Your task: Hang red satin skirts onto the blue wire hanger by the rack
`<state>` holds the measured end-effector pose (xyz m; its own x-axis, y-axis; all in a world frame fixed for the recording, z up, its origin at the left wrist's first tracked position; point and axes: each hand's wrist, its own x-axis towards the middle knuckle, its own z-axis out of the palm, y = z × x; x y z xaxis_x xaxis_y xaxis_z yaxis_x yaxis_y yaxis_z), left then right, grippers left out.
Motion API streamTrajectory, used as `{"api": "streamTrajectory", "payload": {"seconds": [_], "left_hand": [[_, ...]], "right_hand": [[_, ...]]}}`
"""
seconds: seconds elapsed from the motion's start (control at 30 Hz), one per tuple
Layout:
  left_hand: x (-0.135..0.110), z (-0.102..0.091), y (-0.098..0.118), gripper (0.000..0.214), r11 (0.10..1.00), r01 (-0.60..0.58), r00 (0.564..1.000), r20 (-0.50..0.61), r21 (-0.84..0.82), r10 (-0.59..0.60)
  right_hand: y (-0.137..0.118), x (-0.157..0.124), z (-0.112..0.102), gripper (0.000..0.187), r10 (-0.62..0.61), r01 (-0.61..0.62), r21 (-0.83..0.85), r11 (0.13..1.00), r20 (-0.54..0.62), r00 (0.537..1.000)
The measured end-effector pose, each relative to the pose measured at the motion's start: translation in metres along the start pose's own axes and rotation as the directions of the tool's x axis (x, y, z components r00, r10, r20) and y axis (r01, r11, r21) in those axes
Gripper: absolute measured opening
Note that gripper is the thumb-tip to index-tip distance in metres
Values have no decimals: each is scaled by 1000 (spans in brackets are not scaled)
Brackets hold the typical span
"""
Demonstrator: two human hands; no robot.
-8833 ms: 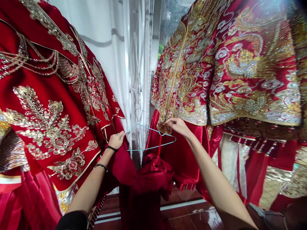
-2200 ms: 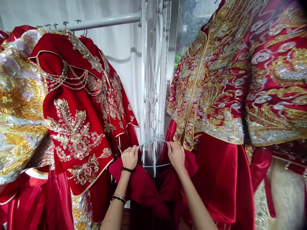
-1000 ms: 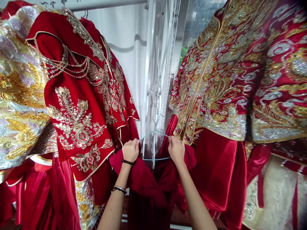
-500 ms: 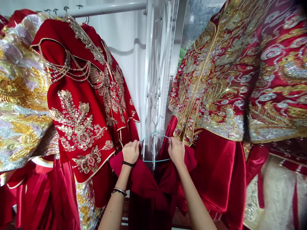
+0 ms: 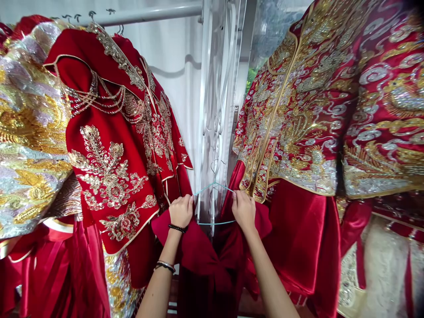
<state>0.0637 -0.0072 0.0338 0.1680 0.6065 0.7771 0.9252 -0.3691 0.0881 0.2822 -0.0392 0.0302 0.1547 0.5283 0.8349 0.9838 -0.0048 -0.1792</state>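
Note:
A thin teal clothes hanger [image 5: 217, 223] with a metal hook is held level in front of me, its hook upward. My left hand [image 5: 180, 211] is closed round its left arm, together with the shoulder fabric of a dark red dress [image 5: 200, 256]. On the other side, my right hand [image 5: 244, 208] pinches the hanger's right arm and the dress's right shoulder. The dress hangs down between my forearms, with a wide V-shaped neckline and a gathered or knotted front. Its lower part is in shadow.
Red embroidered jackets hang close on the left [image 5: 109, 132] and right [image 5: 291, 110]. A metal rail [image 5: 155, 13] with several hooks runs along the upper left. White posts [image 5: 220, 79] stand behind the hanger, beside a white curtain [image 5: 175, 57].

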Motion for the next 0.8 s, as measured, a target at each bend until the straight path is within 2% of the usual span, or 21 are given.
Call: {"api": "streamTrajectory", "payload": {"seconds": [0.17, 0.27, 0.33, 0.43, 0.53, 0.6, 0.7, 0.8], "left_hand": [[3, -3, -2, 12, 996, -40, 993, 110, -74, 49], [3, -5, -6, 25, 992, -58, 984, 159, -109, 75], [0, -5, -12, 35, 995, 2, 991, 130, -101, 12], [-6, -3, -27, 37, 971, 214, 975, 77, -102, -207], [-11, -5, -42, 39, 929, 334, 939, 137, -157, -315], [-11, -10, -50, 43, 926, 325, 936, 208, -191, -285], [-8, -21, -58, 47, 927, 268, 928, 328, -262, -175], [-2, -31, -67, 53, 922, 241, 886, 457, -303, -81]], "right_hand": [[0, 0, -1, 33, 10, -10, -11, 1000, 4, 1000], [0, -1, 1, 34, 14, -14, -11, 1000, 0, 1000], [-1, -2, 2, 35, 11, -11, -9, 1000, 2, 1000], [-4, -3, 5, 36, 1, -1, 5, 1000, 20, 1000], [-7, -5, 9, 36, 1, -2, 14, 1000, 23, 1000], [-8, -6, 10, 36, 10, -11, 19, 1000, 15, 1000], [-9, -6, 8, 37, 18, -19, 34, 999, 27, 999], [-9, -6, 4, 37, 27, -29, 39, 999, 58, 998]]}}
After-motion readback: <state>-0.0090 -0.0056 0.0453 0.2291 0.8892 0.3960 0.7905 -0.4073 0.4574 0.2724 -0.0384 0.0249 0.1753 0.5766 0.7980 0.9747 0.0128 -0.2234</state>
